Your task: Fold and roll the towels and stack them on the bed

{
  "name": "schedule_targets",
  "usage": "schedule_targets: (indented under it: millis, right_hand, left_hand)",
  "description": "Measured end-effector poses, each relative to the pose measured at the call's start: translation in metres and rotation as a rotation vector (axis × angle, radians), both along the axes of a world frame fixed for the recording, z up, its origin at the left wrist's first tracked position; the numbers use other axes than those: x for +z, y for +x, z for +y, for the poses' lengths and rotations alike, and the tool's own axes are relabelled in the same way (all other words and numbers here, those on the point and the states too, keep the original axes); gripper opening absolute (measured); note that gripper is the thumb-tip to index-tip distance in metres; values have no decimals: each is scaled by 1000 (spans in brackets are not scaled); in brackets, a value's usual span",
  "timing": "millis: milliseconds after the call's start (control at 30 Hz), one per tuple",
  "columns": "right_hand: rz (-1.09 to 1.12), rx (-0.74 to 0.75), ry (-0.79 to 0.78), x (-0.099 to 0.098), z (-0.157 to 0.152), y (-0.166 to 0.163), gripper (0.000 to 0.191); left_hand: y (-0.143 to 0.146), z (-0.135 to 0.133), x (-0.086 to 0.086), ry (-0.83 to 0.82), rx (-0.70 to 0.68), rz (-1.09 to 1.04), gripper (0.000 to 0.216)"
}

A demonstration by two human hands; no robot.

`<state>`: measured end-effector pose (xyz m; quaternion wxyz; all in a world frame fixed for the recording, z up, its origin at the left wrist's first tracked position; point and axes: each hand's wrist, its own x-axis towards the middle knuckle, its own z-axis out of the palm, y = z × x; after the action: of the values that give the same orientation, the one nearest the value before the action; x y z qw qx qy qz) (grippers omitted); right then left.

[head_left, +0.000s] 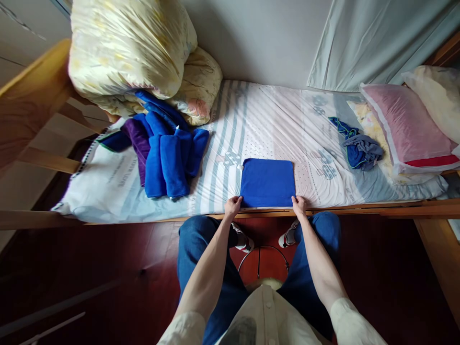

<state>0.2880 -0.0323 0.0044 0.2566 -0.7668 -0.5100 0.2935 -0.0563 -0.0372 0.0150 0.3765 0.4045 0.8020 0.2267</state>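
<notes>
A folded blue cloth (268,182) lies flat on the bed's striped sheet (266,120), close to the near edge. My left hand (233,206) pinches its near left corner. My right hand (299,206) grips the near right corner, fingers curled on the fabric. Both arms reach forward over my knees in blue jeans.
A heap of blue and purple towels (165,153) lies to the left below a rolled yellow duvet (136,52). A crumpled blue-grey garment (359,148) and a pink pillow (406,124) sit at the right. The wooden bed rail (377,208) runs along the front.
</notes>
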Motion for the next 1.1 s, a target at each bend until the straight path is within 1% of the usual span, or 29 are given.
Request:
schedule_targets:
  millis: [200,467,667,833,967,1100]
  right_hand:
    - [-1,-26,14,1,0,-2,34]
    - [-18,-113,20,1,0,-6,35]
    - [-34,-159,-4,-1,-2,-7,32]
    - [-49,-149,-35,3,-1,-7,33]
    - [-60,-125,-48,7,-3,-5,32]
    - [-74,-124,13,8,-6,-2,29]
  left_hand:
    - [2,-3,0,12,16,-1,27]
    - [0,-3,-1,33,18,1,37]
    - [-1,-3,-3,46,25,4,34]
    - [0,-4,-5,66,54,-1,30]
    - [4,-10,-2,71,86,7,30]
    - [8,-15,5,71,73,56,26]
